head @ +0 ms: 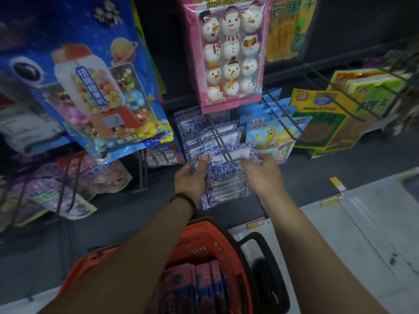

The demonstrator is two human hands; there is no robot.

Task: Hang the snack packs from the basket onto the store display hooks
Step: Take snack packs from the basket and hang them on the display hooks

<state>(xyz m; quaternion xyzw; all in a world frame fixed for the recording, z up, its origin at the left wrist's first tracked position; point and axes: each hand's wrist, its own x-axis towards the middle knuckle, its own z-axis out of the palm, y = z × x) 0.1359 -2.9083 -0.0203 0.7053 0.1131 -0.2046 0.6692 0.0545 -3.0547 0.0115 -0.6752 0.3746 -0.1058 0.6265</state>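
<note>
The basket (204,225) sits below the arms, with spare packs (199,284) standing in it. Ahead, the left hand (192,177) and right hand (263,175) hold a pack (224,177) by its sides at the front end of the hook (218,138) — hung packs (197,132) sit behind it. The snowman pack (231,55) hangs above, the candy pack (95,87) to its left.

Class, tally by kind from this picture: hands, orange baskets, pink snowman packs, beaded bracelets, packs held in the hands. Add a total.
Hands: 2 (left hand, right hand)
Orange basket: 1
Pink snowman pack: 1
Beaded bracelet: 1
Blue-and-white pack (held): 1
Total: 6
</note>
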